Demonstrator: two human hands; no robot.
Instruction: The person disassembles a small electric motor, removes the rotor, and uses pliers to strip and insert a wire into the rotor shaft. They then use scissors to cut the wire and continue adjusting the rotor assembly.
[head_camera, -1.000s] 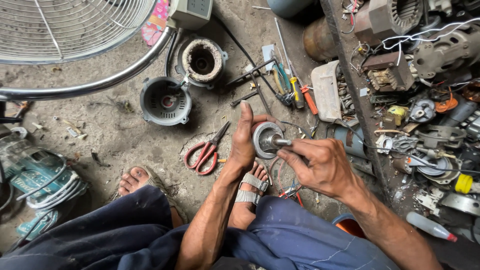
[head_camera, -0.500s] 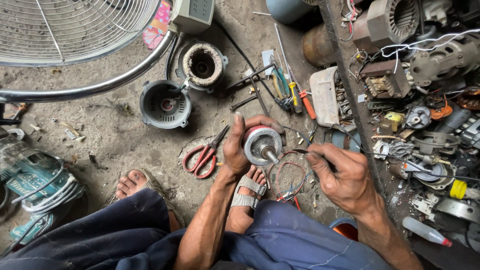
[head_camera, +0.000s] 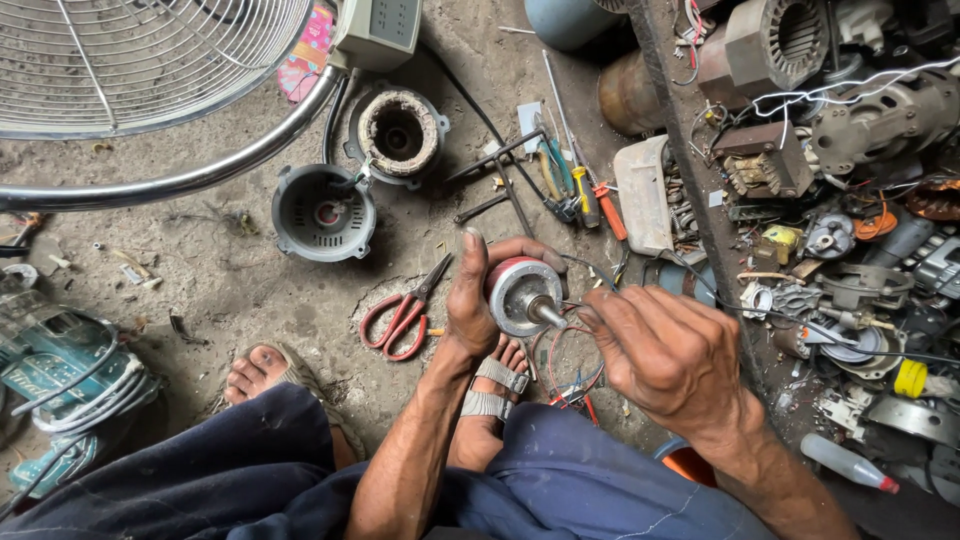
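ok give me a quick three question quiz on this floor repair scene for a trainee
1. True or false: the left hand grips the round rotor with a shaft.
2. Which lies on the floor just left of the left hand? A) red-handled scissors B) a hammer C) a paint brush
3. Fill in: the right hand is closed at the tip of the rotor's ____.

Key
1. True.
2. A.
3. Shaft. What the fingers pinch there is too small to tell.
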